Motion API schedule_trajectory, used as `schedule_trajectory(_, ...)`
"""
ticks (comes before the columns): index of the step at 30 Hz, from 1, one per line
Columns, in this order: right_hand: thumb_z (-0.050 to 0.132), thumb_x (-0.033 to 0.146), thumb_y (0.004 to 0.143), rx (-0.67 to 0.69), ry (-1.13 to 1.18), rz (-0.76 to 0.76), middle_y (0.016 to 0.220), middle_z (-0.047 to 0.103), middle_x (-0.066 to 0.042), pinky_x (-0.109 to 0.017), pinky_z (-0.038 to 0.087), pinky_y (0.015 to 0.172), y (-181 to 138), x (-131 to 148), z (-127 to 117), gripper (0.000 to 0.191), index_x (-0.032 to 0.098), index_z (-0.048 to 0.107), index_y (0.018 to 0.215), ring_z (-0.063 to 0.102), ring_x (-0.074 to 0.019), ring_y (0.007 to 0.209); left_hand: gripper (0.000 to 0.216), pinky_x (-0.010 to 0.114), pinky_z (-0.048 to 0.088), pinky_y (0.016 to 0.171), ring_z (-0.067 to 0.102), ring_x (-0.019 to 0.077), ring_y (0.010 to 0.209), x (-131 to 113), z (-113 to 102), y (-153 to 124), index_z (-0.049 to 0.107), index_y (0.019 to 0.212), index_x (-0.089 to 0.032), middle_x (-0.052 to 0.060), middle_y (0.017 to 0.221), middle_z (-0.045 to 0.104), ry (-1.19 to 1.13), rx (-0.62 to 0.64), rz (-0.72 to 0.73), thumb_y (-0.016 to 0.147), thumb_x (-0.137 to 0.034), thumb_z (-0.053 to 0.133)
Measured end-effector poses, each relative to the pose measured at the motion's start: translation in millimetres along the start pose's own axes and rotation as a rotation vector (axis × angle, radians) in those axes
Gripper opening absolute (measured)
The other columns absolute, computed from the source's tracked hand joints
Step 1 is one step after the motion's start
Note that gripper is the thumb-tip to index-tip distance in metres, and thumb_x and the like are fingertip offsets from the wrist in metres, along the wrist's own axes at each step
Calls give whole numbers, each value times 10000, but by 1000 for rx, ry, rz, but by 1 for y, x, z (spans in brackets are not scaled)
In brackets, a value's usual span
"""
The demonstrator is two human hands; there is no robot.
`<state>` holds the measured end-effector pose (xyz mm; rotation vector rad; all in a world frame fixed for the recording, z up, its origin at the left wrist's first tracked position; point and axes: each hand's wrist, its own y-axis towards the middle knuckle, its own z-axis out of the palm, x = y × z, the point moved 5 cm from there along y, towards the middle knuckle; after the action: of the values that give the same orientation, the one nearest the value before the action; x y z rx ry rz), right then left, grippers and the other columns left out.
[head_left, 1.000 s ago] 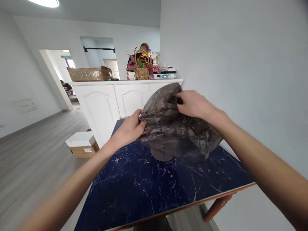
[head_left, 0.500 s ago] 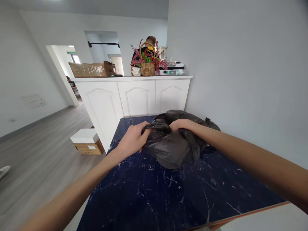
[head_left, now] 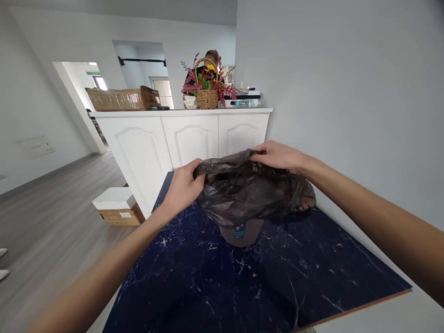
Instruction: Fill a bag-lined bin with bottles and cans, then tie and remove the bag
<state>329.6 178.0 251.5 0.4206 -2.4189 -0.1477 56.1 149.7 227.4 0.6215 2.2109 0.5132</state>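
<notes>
A thin black plastic garbage bag is stretched between my two hands. My left hand pinches its left edge, thumb toward me. On the far right side, my right hand grips the bag's upper rim. Below the bag shows the lower part of a grey-brown bin with a small teal and dark label. The bin stands on a dark blue marbled tabletop; its upper part is hidden behind the plastic. Loose folds of the bag droop on the right.
Behind the table stands a white cabinet, bearing a taped cardboard box, a flower basket and a plastic bottle. A person is partly hidden behind the flowers. Boxes sit on the floor at left; a wall borders the right.
My right hand has come up out of the bag's folds to its rim. The bag is lifted and spread wider, uncovering the bin's lower part and label. The view has shifted slightly.
</notes>
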Motion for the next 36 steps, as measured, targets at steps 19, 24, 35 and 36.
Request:
schedule_trajectory(19, 634, 362, 944, 369, -80, -13, 1094, 846, -75, -424, 609, 877, 13, -7, 53, 255, 241, 848, 1014, 780, -293, 980, 261, 350, 535, 711, 716, 251, 887, 11, 14, 12, 737, 1055, -230, 92, 1014, 774, -259, 92, -196, 898, -438, 721)
schedule_trajectory(24, 625, 405, 986, 28, 167, -60, 1125, 832, -61, -372, 585, 938, 9, -37, 10, 253, 234, 809, 1014, 755, -254, 1047, 393, 382, 611, 786, 756, 288, 1008, 19, 14, 22, 763, 1199, -232, 148, 1165, 786, -312, 125, -182, 917, -504, 737)
schedule_trajectory(35, 862, 662, 779, -165, 277, 280, 741, 769, -75, -292, 502, 536, 30, -123, 18, 484, 211, 728, 893, 668, -203, 636, 578, 393, 556, 650, 663, 272, 663, 57, 65, 65, 698, 700, -231, 83, 610, 673, -315, 176, -211, 911, -766, 639)
schedule_trajectory(36, 880, 631, 768, -166, 257, 261, 717, 767, -82, -312, 525, 557, 29, -125, 21, 454, 210, 731, 853, 678, -220, 640, 573, 392, 541, 625, 641, 267, 628, 59, 69, 68, 688, 688, -233, 74, 565, 639, -315, 176, -210, 896, -766, 654)
